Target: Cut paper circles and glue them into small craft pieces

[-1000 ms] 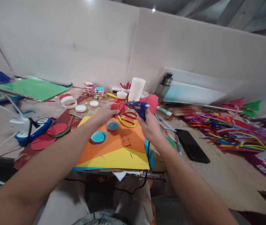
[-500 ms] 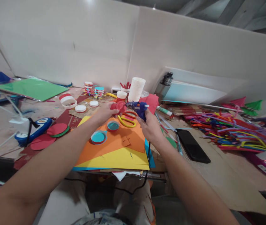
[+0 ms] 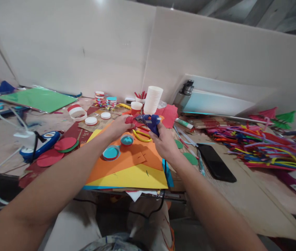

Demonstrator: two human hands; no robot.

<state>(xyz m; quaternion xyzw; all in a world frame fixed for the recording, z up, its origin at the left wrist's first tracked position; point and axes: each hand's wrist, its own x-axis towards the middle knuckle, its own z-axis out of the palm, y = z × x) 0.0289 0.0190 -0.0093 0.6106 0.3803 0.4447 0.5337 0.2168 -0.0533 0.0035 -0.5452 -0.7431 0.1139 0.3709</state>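
My right hand point(image 3: 163, 142) is wrapped round a blue glue gun point(image 3: 151, 122), its nozzle pointing left at a red paper piece point(image 3: 131, 120). That red piece is pinched in my left hand point(image 3: 118, 127), held just above the orange paper sheet point(image 3: 134, 157). Yellow-handled scissors point(image 3: 140, 136) lie right under both hands. Two round lids with teal insides point(image 3: 111, 153) rest on the orange sheet, close to my left wrist. The glue gun's black cord point(image 3: 163, 195) drops over the table's front edge.
A stack of white cups point(image 3: 152, 100) and a red-and-white cup point(image 3: 136, 107) stand behind the hands. A black phone point(image 3: 216, 162) lies to the right, with a heap of coloured pipe cleaners point(image 3: 263, 148) beyond. Red paper discs point(image 3: 56, 150), a blue tool point(image 3: 40, 144) and a green sheet point(image 3: 37, 98) lie left.
Both hands shifted slightly left and nearer together; the glue gun's nozzle now sits closer to the red piece. Two green paper discs by my right wrist are now uncovered.
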